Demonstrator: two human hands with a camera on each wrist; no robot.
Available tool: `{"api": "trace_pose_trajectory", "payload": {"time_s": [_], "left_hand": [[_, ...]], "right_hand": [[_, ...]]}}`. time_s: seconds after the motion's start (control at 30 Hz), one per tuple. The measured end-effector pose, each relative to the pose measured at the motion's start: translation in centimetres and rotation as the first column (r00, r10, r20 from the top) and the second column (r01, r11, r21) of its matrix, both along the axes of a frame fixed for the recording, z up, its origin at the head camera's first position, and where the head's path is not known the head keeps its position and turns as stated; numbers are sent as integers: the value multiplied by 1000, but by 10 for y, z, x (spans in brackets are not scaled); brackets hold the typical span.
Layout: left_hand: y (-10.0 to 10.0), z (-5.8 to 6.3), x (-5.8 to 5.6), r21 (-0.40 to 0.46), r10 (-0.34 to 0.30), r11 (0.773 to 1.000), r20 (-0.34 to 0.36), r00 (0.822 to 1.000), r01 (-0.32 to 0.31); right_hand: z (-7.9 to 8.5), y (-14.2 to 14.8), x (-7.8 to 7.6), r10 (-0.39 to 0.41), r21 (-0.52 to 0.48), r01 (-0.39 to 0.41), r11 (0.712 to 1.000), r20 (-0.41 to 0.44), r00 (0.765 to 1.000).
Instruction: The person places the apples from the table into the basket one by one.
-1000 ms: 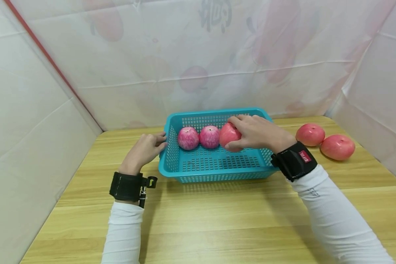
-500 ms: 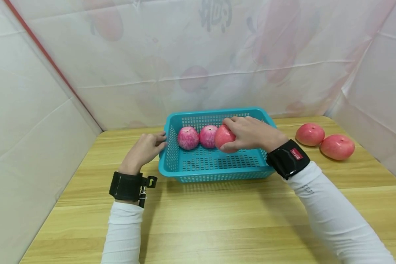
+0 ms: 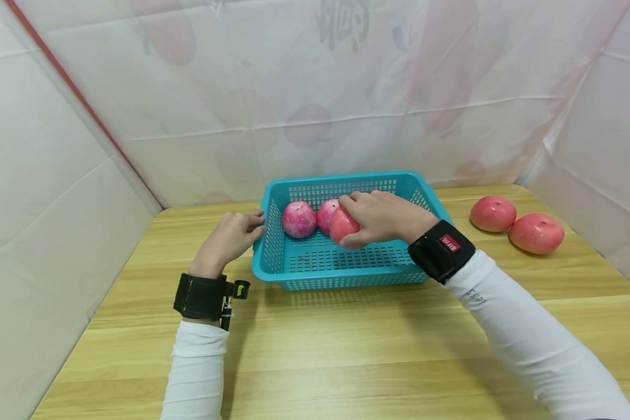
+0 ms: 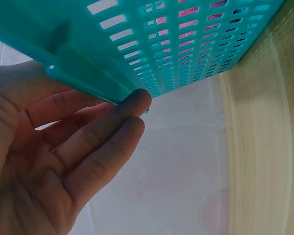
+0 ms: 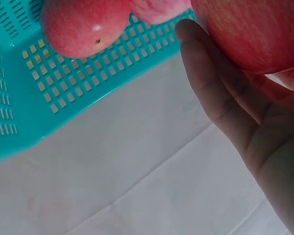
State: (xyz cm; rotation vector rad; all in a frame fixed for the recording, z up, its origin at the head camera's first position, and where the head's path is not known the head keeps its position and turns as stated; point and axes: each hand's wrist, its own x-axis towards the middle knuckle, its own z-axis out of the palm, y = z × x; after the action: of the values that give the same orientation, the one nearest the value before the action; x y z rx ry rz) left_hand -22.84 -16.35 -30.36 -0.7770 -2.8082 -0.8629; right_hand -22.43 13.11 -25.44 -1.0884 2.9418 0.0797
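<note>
Near the centre of the head view, the right hand grips a red apple over the inside of a turquoise perforated plastic basket; whether that apple touches the basket's floor cannot be told. Left of it in the frame, two striped apples sit in the basket, the nearer one partly hidden behind the held fruit. At centre left, the left hand pinches the basket's left rim between thumb and fingers. Two more apples lie side by side on the wood-grain bench, right of frame. Black wristbands circle both wrists.
</note>
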Motion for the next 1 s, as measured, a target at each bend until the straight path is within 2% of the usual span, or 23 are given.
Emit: {"api": "trace_pose_trajectory", "payload": {"time_s": [0.23, 0.4, 0.8, 1.0], "left_hand": [[-1, 1, 2, 2, 3, 1000, 8, 1000, -3], [-1, 0, 1, 2, -9, 1000, -7, 1000, 9], [0, 1, 1, -6, -6, 1000, -16, 1000, 6], [2, -2, 0, -12, -11, 1000, -8, 1000, 11]], "right_hand": [[-8, -12, 0, 127, 113, -120, 986, -55, 990], [-14, -18, 0, 173, 164, -161, 973, -65, 983], [-13, -35, -1, 161, 96, -156, 983, -50, 986], [-19, -39, -3, 169, 103, -164, 981, -39, 985]]}}
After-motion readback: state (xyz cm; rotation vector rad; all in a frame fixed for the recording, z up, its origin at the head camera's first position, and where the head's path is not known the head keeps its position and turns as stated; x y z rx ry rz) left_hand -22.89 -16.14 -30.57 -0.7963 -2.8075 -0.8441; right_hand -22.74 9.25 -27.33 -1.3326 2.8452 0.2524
